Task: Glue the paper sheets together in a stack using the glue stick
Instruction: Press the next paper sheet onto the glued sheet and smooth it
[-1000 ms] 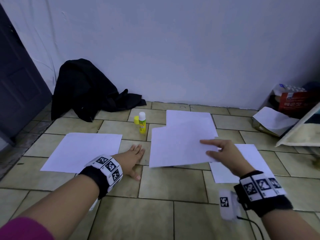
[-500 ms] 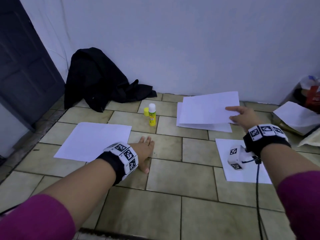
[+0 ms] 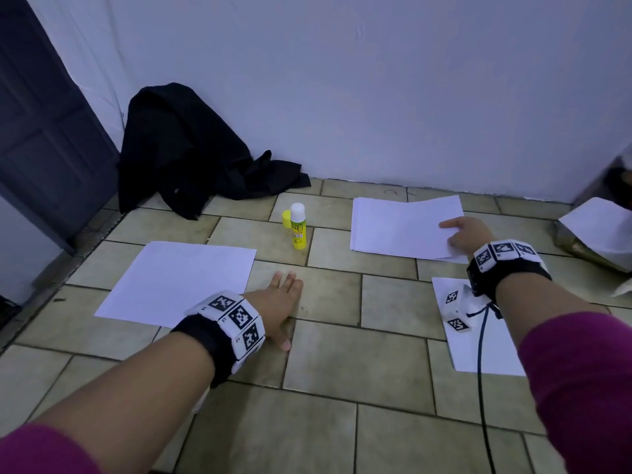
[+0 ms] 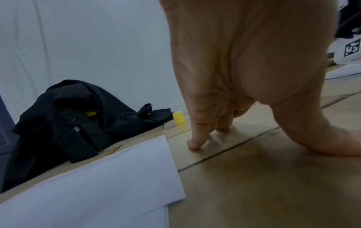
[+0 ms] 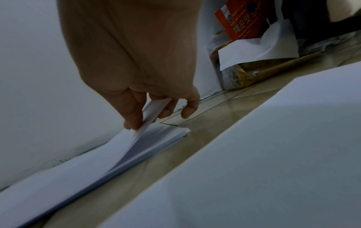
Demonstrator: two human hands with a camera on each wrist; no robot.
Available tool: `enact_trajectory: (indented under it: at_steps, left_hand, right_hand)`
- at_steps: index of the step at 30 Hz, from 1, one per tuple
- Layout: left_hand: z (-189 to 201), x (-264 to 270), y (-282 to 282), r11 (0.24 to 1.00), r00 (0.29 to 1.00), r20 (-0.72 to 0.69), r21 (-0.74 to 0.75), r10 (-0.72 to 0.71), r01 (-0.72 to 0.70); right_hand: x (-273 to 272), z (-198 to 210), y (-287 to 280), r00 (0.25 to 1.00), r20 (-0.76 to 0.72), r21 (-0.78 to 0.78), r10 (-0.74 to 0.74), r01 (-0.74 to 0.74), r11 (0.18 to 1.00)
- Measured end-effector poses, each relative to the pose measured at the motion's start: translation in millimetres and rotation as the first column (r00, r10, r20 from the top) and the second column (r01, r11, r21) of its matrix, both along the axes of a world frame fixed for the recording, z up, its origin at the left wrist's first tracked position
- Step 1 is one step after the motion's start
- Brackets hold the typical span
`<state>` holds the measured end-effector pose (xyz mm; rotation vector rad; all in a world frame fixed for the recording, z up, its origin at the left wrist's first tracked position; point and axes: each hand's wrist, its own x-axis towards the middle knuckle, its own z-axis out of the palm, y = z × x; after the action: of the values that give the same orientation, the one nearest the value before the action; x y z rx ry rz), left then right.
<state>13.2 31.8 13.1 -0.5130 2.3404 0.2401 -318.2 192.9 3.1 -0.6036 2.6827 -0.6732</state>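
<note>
My right grip [image 3: 463,234] pinching the top sheet [image 3: 403,227] over the paper stack [image 5: 168,135], my left grip [image 3: 278,302] flat, fingers spread on the floor [image 3: 342,364], glue stick [image 3: 298,230] just beyond it

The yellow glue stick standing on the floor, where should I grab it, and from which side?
Take the yellow glue stick around its yellow middle, coming from above and the near side. It stands upright with its white top up, and its small yellow cap sits close beside it on the left, so that side is crowded. The left hand, flat on the tiled floor, is nearest.

White sheets [image 3: 403,227] flat; glue stick [image 3: 298,230] upright
</note>
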Motion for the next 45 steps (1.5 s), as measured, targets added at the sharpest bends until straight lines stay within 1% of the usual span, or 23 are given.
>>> enact_trajectory:
  at_steps: [3, 5, 7, 12, 15, 17, 20, 21, 23, 25, 28, 31, 33, 36, 38, 42, 45]
  left_hand:
    - [1, 1, -1, 1.0, 1.0, -0.009, 0.012, 0.004, -0.004]
    - [1, 1, -1, 1.0, 1.0, -0.007, 0.016, 0.008, -0.007]
    - [1, 1, -1, 1.0, 1.0, -0.003, 0.02, 0.007, -0.007]
    - [2, 0, 0, 1.0, 1.0, 0.001, 0.019, 0.009, -0.009]
    - [2, 0, -1, 1.0, 1.0, 0.004, 0.019, 0.013, -0.013]
    - [1, 0, -1, 1.0, 1.0, 0.01, 0.02, 0.011, -0.012]
    - [0, -1, -1, 1.0, 1.0, 0.011, 0.014, 0.013, -0.013]
    - [0, -1, -1, 1.0, 1.0, 0.011, 0.011, 0.015, -0.015]
    - [-2, -2, -2, 1.0, 1.0, 0.012, 0.003, 0.015, -0.015]
    - [-4, -3, -2, 1.0, 1.0, 0.012, -0.009, 0.02, -0.02]
    - [-4, -3, 0, 0.999, 1.0, -0.001, -0.034, 0.004, -0.005]
    - [0, -2, 3, 0.998, 1.0, -0.024, -0.062, -0.009, 0.008]
    - [1, -2, 5, 0.996, 0.999, -0.03, -0.089, -0.019, 0.016]
    - [-2, 4, 7, 0.993, 0.999, -0.045, -0.118, -0.017, 0.012]
    - [-3, 9, 10, 0.989, 0.998, -0.062, -0.145, -0.008, -0.001]
    - [-2, 18, 19, 0.984, 0.995, -0.099, -0.18, -0.007, -0.011]
    - [4, 26, 16, 0.989, 0.989, -0.147, -0.146, -0.03, 0.009]
  right_hand:
    - [0, -5, -6, 0.998, -0.057, 0.125, -0.005, 0.013, 0.992]
    - [2, -7, -9, 0.994, -0.098, 0.199, -0.038, 0.057, 0.978]
    - [4, -8, -11, 0.993, -0.111, 0.261, -0.045, 0.073, 0.963]
    - [6, -10, -11, 0.99, -0.135, 0.333, -0.049, 0.092, 0.939]
    - [10, -4, -11, 0.986, -0.162, 0.37, -0.037, 0.096, 0.924]
    - [11, 4, -8, 0.99, -0.138, 0.378, -0.005, 0.057, 0.924]
    - [21, 19, -1, 0.996, -0.005, 0.344, 0.089, -0.082, 0.935]
    - [29, 24, 3, 0.989, 0.052, 0.368, 0.137, -0.146, 0.918]
    - [50, 28, 11, 0.965, 0.144, 0.453, 0.217, -0.26, 0.853]
    - [73, 28, 22, 0.948, 0.182, 0.498, 0.26, -0.317, 0.807]
    - [111, 30, 47, 0.939, 0.196, 0.56, 0.282, -0.343, 0.754]
    - [145, 32, 70, 0.935, 0.233, 0.656, 0.265, -0.353, 0.667]
    - [159, 27, 79, 0.933, 0.241, 0.69, 0.266, -0.358, 0.629]
    - [166, 15, 84, 0.937, 0.235, 0.697, 0.257, -0.347, 0.628]
    - [169, 8, 85, 0.941, 0.217, 0.685, 0.259, -0.336, 0.646]
    - [173, 6, 86, 0.945, 0.2, 0.675, 0.257, -0.323, 0.663]
    - [174, 8, 86, 0.948, 0.192, 0.68, 0.254, -0.315, 0.662]
